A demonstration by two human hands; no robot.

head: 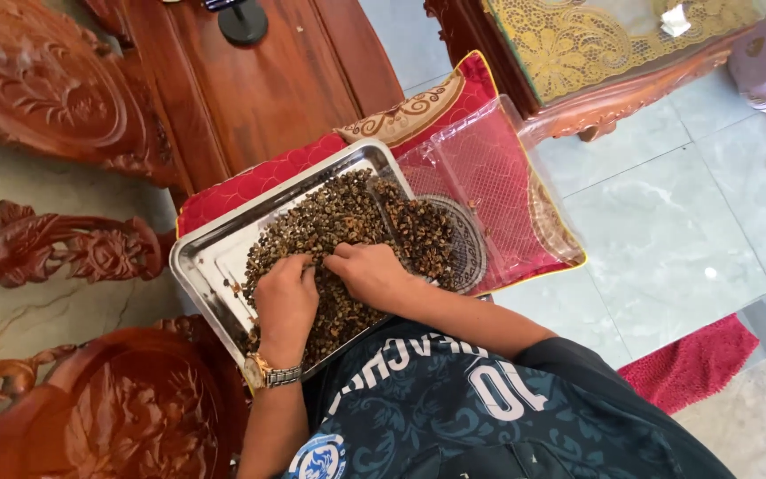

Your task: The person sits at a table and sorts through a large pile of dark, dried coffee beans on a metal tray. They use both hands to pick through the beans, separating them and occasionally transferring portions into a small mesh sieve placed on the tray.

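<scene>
- Both hands lie palm-down on the heap of dark dried bits [330, 231] in the steel tray [210, 257], and neither closes a grip around any single piece that can be made out.
- Left hand [284, 302] rests flat on the nearer part of the heap, fingers loosely curled with their tips pressed into the bits; whether anything is pinched beneath them cannot be told.
- A metal wristwatch [268, 372] sits on the left wrist, and the forearm runs straight down towards the bottom edge of the view.
- Right hand [372, 270] lies just beside the left, fingertips pointing leftwards and nearly meeting the left fingers; its fingers are bent over the bits, and the underside is hidden.
- Right forearm slants down and to the right, to the dark patterned shirt [454, 408].
- Heap fills most of the tray, leaving a bare strip of steel at the left side.
- A clear plastic container [489, 168] leans against the tray's right edge, with more of the dark bits spilling into its lower part [423, 235].
- Tray and container rest on a red cushion [259, 177] with a patterned border.
- Carved reddish wooden furniture [55, 98] stands around, and pale floor tiles [667, 204] lie to the right.
</scene>
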